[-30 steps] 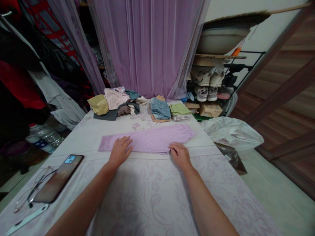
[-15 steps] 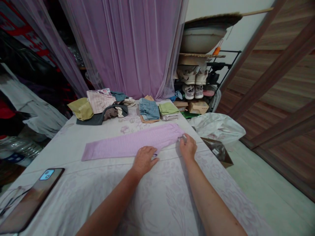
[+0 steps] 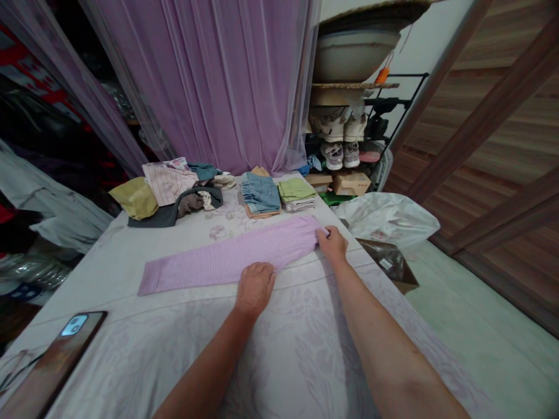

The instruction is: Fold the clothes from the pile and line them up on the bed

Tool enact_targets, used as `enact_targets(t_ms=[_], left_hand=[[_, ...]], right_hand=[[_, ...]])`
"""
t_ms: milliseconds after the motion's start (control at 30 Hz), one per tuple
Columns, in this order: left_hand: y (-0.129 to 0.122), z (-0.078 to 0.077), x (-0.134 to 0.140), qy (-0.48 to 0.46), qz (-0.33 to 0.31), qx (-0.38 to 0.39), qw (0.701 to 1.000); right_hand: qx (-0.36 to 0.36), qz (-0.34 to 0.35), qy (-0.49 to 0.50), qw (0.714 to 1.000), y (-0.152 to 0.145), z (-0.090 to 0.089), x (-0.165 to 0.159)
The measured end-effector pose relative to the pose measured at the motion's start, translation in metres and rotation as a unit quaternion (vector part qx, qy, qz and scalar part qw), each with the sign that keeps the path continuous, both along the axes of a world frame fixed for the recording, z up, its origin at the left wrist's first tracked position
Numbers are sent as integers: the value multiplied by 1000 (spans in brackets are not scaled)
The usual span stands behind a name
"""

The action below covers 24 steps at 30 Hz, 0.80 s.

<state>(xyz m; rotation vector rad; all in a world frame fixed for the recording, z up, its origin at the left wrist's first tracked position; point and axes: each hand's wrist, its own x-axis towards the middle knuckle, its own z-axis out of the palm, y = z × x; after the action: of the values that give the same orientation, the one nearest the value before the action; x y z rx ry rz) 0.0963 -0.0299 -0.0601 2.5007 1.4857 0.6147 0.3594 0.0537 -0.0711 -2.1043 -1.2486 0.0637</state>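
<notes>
Lilac striped trousers [image 3: 205,258], folded lengthwise into a long strip, lie across the bed with the leg end to the left and the gathered waist to the right. My left hand [image 3: 255,286] rests on their near edge, around the middle, fingers lying over the fabric and holding nothing. At the waist end, my right hand [image 3: 333,243] is closed, pinching the waistband corner between thumb and fingers. Beyond the trousers sit folded denim shorts [image 3: 261,192] and a folded green garment [image 3: 296,189] on a small pile.
A loose heap of clothes [image 3: 170,185] lies at the far left of the bed [image 3: 279,355]. A phone [image 3: 56,364] lies at the near left. Right of the bed stand a cardboard box [image 3: 408,279], a white plastic bag [image 3: 393,218] and a shoe rack with shoes [image 3: 334,154].
My right hand has taken a closer pinch on the waistband corner. My left hand's thumb has drawn in beside the fingers. The camera view has shifted slightly.
</notes>
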Motion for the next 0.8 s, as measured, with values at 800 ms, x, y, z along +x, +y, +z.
enact_targets(t_ms=[800], left_hand=[[1, -6, -5, -49, -40, -11, 998]], right_hand=[[62, 192, -139, 970, -48, -5, -30]])
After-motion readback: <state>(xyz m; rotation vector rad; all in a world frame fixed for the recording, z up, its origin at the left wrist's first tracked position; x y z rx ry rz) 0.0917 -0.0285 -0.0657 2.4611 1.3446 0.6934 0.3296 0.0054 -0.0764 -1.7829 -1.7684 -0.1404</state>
